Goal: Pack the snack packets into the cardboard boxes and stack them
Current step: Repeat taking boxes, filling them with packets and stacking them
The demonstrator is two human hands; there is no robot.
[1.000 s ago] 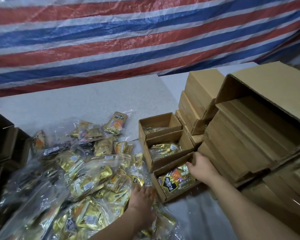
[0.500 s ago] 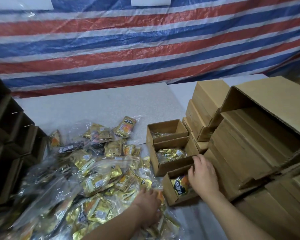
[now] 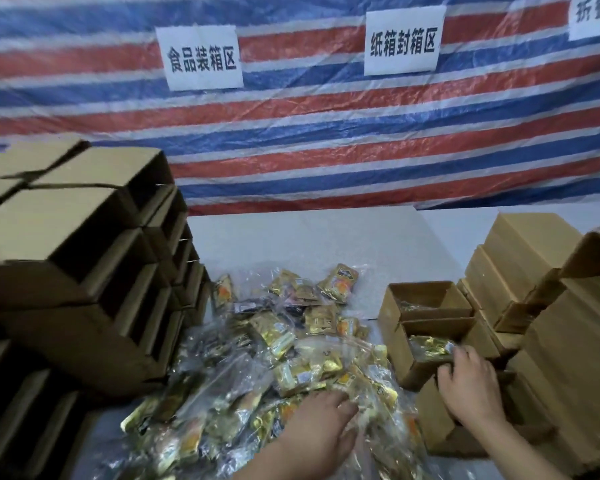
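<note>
A heap of gold and orange snack packets in clear wrap covers the table's middle. My left hand lies palm down on the near part of the heap, fingers curled into the packets. Three small open cardboard boxes stand in a row to the right: the far box, the middle box with a gold packet inside, and the near box. My right hand rests on the near box's top, covering its opening, fingers at the far rim.
A tall stack of open-ended cardboard boxes fills the left side. Closed boxes and a big carton stand on the right. A striped tarp with paper signs hangs behind the white table.
The view has tilted up and left, showing the signs and the left stack. My right hand has slid over the near box's opening, hiding its packet. My left hand stays on the heap.
</note>
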